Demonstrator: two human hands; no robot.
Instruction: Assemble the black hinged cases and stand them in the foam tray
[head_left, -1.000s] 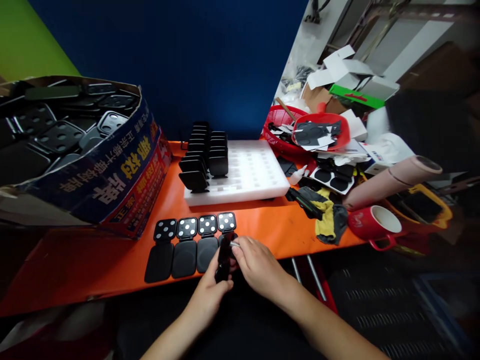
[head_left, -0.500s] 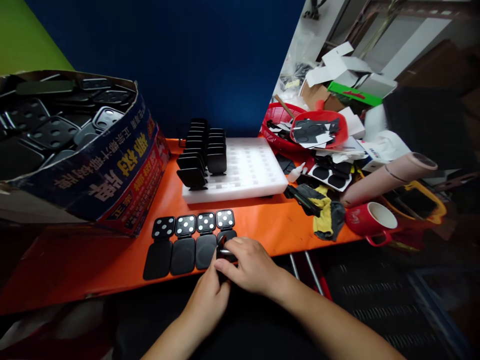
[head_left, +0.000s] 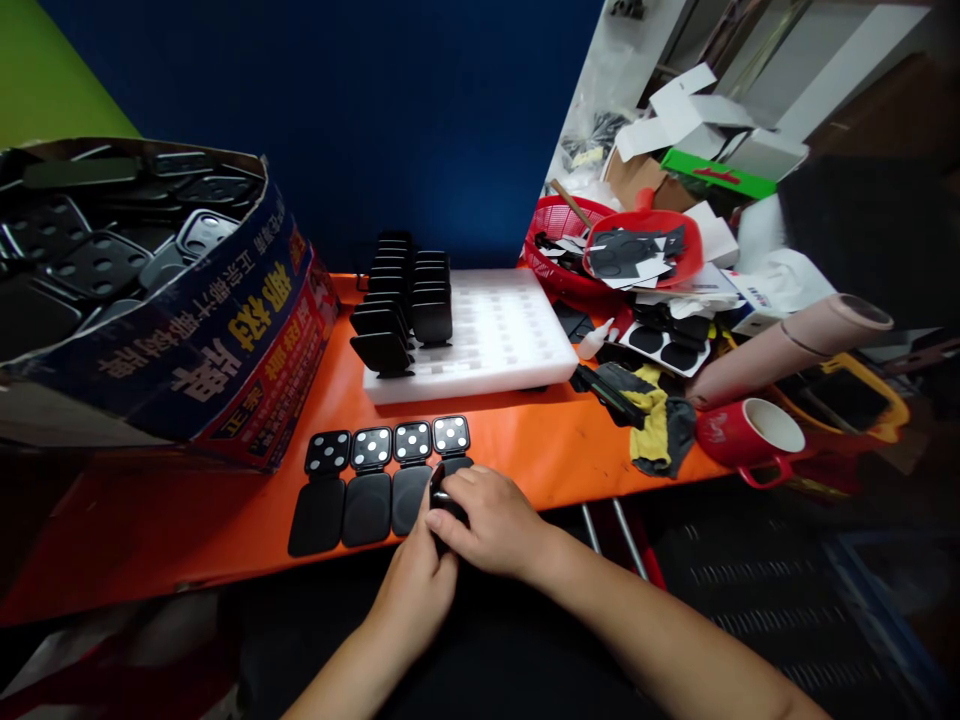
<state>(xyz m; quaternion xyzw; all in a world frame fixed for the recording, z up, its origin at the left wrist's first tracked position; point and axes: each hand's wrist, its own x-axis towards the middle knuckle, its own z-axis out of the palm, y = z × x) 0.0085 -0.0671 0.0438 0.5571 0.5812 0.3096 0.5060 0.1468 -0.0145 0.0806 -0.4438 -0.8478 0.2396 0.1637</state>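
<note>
At the table's front edge, my left hand and my right hand are closed together around a black folding case. Fingers cover most of it; one upright edge and a shiny inner part show. Just left and behind lie several opened black cases in a row on the orange table. Their smaller upper halves carry white dots, while the lower halves are plain black. My right hand partly covers the rightmost one. Beyond the row, a white foam block holds black cases standing upright in two lines.
A blue printed carton full of black dotted pieces stands at the left. To the right are a black-and-yellow glove, a red mug, a pink tumbler, a small white bottle and a red basket.
The view has shifted slightly. Between both hands, the case's edge now stands more upright by my left fingertips. My right fingers have moved slightly over it.
</note>
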